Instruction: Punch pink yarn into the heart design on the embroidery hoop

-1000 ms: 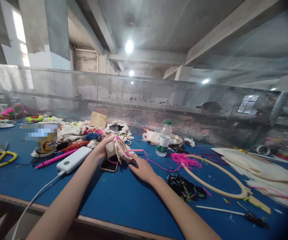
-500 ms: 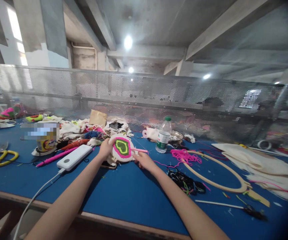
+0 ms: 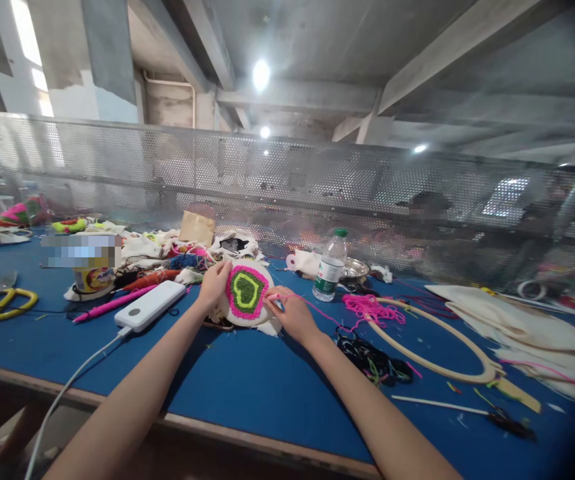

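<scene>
An embroidery hoop (image 3: 263, 272) of white cloth carries a green tufted patch with a yellow-green ring and a thick pink border. My left hand (image 3: 214, 288) is closed around its left rim, holding it tilted up above the table. At the right edge of the pink border, my right hand (image 3: 293, 312) pinches a slim pink punch needle, mostly hidden by the fingers. Pink yarn (image 3: 324, 313) trails from this hand to a loose pink heap (image 3: 374, 309) on the right.
A water bottle (image 3: 330, 265) stands beyond my right hand. Rightward lie a larger wooden hoop (image 3: 432, 360), black yarn (image 3: 374, 360) and folded cloth (image 3: 512, 310). On the left are a white power bank (image 3: 150, 305) with its cable, a pink pen-shaped tool (image 3: 112, 305), scissors (image 3: 12, 303) and a tub (image 3: 92, 277).
The pink tool pointed rightward out of my right hand; now it is turned and largely covered by the fingers. The hoop has been tilted to face me more, and the yarn is lifted.
</scene>
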{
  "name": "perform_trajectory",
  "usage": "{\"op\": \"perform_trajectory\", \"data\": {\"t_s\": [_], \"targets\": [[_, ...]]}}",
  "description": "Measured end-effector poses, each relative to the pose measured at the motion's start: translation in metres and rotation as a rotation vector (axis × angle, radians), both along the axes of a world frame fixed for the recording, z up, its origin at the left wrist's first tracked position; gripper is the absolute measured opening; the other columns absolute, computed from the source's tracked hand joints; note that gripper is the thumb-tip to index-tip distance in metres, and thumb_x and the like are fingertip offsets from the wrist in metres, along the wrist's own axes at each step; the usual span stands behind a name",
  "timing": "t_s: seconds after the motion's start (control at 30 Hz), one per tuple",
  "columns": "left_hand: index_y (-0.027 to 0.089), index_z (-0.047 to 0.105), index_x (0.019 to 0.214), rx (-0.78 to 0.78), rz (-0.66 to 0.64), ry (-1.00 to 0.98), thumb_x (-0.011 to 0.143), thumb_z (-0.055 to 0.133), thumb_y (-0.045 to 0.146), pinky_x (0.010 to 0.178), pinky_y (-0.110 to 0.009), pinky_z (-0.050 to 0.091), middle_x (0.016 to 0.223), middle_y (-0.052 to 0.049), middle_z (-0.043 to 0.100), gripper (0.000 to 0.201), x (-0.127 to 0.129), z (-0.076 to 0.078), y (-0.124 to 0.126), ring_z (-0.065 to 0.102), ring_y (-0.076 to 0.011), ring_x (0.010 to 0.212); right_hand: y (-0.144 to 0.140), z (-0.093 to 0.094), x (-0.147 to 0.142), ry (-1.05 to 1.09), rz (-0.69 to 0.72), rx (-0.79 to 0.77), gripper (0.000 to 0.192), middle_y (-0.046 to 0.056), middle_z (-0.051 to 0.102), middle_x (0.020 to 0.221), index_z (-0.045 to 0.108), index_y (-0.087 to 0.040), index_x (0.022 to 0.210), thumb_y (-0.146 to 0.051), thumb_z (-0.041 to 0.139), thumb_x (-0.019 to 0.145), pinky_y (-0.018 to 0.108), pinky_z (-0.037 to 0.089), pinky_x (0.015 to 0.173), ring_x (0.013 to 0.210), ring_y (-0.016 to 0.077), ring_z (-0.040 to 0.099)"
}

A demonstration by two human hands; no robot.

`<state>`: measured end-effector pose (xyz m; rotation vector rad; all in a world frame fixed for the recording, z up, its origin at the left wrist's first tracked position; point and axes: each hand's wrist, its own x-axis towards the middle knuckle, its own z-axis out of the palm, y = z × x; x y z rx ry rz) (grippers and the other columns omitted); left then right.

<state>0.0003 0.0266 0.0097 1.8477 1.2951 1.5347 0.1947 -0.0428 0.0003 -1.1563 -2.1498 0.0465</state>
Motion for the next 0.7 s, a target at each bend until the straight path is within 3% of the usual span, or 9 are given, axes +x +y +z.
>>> {"op": "perform_trajectory", "data": {"t_s": [0.07, 0.2, 0.33, 0.57, 0.7], "targets": [[0.016, 0.049, 0.063, 0.043, -0.029, 0.063, 0.076, 0.036, 0.044, 0.063, -0.021, 0.036, 0.064, 0.000, 0.052, 0.034, 0.000, 0.004, -0.002, 0.045, -0.0127, 0.065, 0.000, -0.001, 0.001, -0.075, 0.008, -0.029, 0.026, 0.005, 0.060, 0.099, 0.057, -0.020, 0.090, -0.032, 0.034, 0.087, 0.026, 0.035, 0.084, 0.094, 0.0150, 0.050], [0.016, 0.042, 0.059, 0.077, -0.114, 0.098, 0.079, 0.033, 0.045, 0.056, -0.020, 0.032, 0.056, 0.002, 0.043, 0.036, 0.001, 0.008, -0.003, 0.040, -0.0102, 0.057, 0.004, -0.009, 0.006, -0.090, -0.136, -0.023, 0.030, 0.008, 0.060, 0.099, 0.056, -0.017, 0.092, -0.037, 0.035, 0.086, 0.026, 0.035, 0.084, 0.095, 0.0179, 0.052], [0.016, 0.039, 0.056, 0.102, -0.103, 0.092, 0.080, 0.032, 0.043, 0.054, -0.021, 0.032, 0.054, 0.002, 0.040, 0.037, 0.000, 0.007, 0.000, 0.038, -0.0094, 0.054, 0.005, -0.014, 0.008, 0.024, -0.199, -0.042, 0.032, 0.011, 0.060, 0.098, 0.051, -0.015, 0.100, -0.037, 0.031, 0.087, 0.027, 0.039, 0.078, 0.091, 0.0197, 0.056], [0.017, 0.037, 0.056, 0.095, -0.138, 0.059, 0.079, 0.033, 0.045, 0.054, -0.021, 0.030, 0.054, 0.003, 0.037, 0.037, 0.001, 0.005, 0.002, 0.035, -0.0093, 0.054, -0.001, -0.006, 0.000, 0.227, -0.317, -0.087, 0.032, 0.011, 0.062, 0.087, 0.045, -0.016, 0.102, -0.039, 0.029, 0.087, 0.028, 0.041, 0.069, 0.080, 0.0215, 0.059], [0.017, 0.037, 0.058, 0.072, -0.124, 0.064, 0.079, 0.033, 0.047, 0.054, -0.021, 0.030, 0.055, 0.003, 0.037, 0.038, 0.001, 0.002, 0.003, 0.035, -0.0098, 0.056, 0.001, -0.006, 0.000, 0.360, -0.280, -0.039, 0.027, 0.010, 0.063, 0.081, 0.043, -0.017, 0.097, -0.039, 0.031, 0.086, 0.029, 0.043, 0.066, 0.074, 0.0207, 0.060]]}}
